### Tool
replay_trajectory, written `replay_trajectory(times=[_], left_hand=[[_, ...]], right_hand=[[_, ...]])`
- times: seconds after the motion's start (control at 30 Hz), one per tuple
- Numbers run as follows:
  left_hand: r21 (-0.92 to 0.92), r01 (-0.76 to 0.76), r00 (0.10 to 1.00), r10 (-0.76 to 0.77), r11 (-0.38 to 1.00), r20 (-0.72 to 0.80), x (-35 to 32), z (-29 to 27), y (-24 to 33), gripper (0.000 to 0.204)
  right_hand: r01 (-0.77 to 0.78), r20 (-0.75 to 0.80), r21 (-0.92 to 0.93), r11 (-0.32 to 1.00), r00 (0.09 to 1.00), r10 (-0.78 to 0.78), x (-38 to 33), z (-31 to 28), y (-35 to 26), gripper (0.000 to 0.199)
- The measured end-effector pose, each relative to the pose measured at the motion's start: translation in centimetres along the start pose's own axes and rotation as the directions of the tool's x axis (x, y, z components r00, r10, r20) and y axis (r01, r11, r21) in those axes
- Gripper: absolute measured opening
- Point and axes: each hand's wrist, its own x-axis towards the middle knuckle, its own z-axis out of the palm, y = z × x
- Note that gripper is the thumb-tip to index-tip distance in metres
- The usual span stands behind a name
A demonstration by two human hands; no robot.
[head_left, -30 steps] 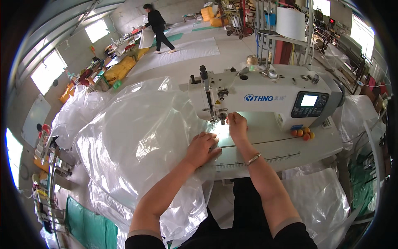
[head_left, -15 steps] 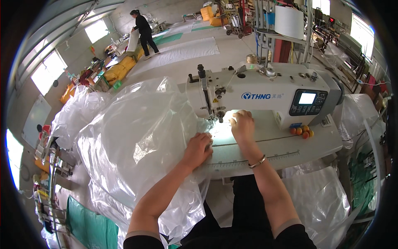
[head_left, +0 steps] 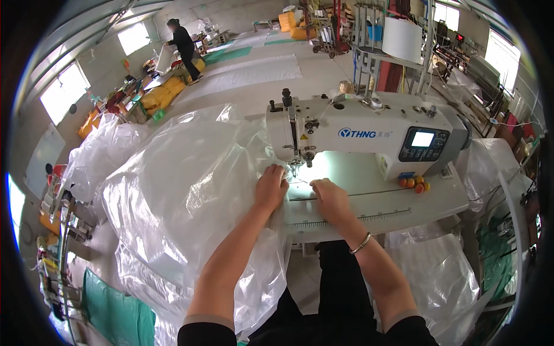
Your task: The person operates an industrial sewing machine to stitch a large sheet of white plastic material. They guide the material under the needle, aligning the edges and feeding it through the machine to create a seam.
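A big heap of clear plastic sheeting (head_left: pixel 184 167) lies to the left of a white sewing machine (head_left: pixel 369 118), its edge reaching toward the needle. My left hand (head_left: pixel 271 187) is closed on that edge, just left of the presser foot (head_left: pixel 296 164). On the machine bed (head_left: pixel 369 203), right of the needle, my right hand (head_left: pixel 331 199) makes a pinch. A thin line, perhaps thread, runs from its fingertips toward the needle; what the fingers hold is too small to name. The machine's lamp lights the spot between both hands.
Several small orange-red fruits (head_left: pixel 416 183) sit at the base of the machine's pillar. A white thread cone (head_left: pixel 402 39) stands on a rack behind. More plastic sheeting (head_left: pixel 433 277) hangs at the lower right. Another person (head_left: pixel 183 47) stands far left beside yellow bundles (head_left: pixel 164 95).
My right hand has drawn back from beside the needle toward me, fingers now pinched. My left hand has moved forward, closer to the needle. The view has shifted slightly.
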Motion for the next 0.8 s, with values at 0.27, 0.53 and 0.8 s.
replay_trajectory(times=[0.27, 0.53, 0.8], left_hand=[[0.103, 0.113, 0.993, -0.107, 0.988, -0.056, -1.4, -1.3, -1.8, 0.019], [0.184, 0.099, 0.988, -0.075, 0.978, -0.134, -4.0, -3.7, -0.9, 0.013], [0.177, 0.072, 0.985, -0.043, 0.982, -0.165, -3.9, -3.9, -0.4, 0.015]], right_hand=[[-0.004, 0.014, -0.087, 0.996, 1.0, 0.005, 0.0, 1.5, -2.5, 0.02], [-0.058, 0.027, -0.115, 0.992, 0.998, 0.061, 0.7, 4.0, -3.3, 0.024], [0.012, 0.115, -0.065, 0.998, 0.993, -0.005, 1.7, 5.7, -3.2, 0.014]])
